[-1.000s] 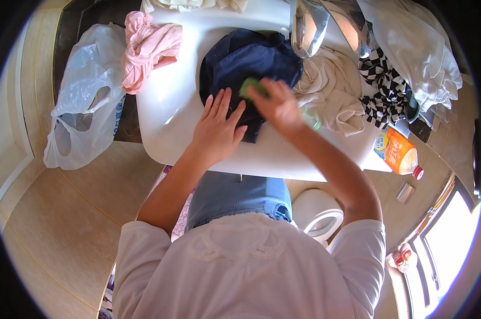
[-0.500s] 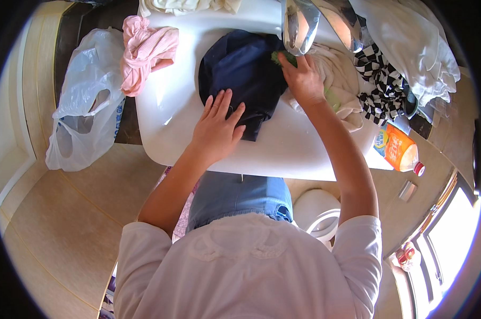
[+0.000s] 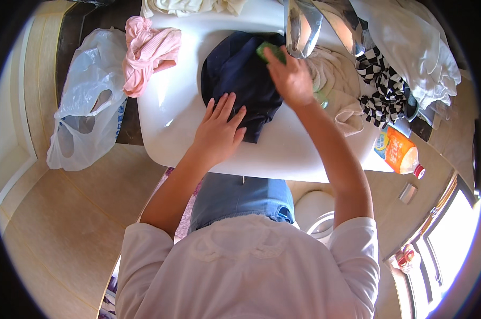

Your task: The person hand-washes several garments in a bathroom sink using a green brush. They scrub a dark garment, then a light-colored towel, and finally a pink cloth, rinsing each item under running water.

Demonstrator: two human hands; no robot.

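A dark navy garment (image 3: 235, 69) lies bunched on the floor of the white basin (image 3: 166, 127). My left hand (image 3: 219, 127) rests on its near part, fingers spread and palm down. Held in my right hand (image 3: 291, 77) is a small green scrubber (image 3: 272, 53), pressed against the far right part of the garment. My fingers cover some of the scrubber, so I cannot tell whether it is a brush or a pad. Just right of that hand a cream cloth (image 3: 339, 80) is heaped in the basin, with a pale green patch at its edge.
Chrome faucet parts (image 3: 303, 29) hang over the far right of the basin. A twisted pink cloth (image 3: 150, 53) drapes over the left rim, beside a white plastic bag (image 3: 89, 101). Checkered fabric (image 3: 381, 85), white fabric (image 3: 421, 48) and an orange bottle (image 3: 400, 151) lie right.
My right hand has slid left and slightly farther away with the green scrubber, moving out from beside the faucet onto the navy garment. The left hand stays nearly in place.
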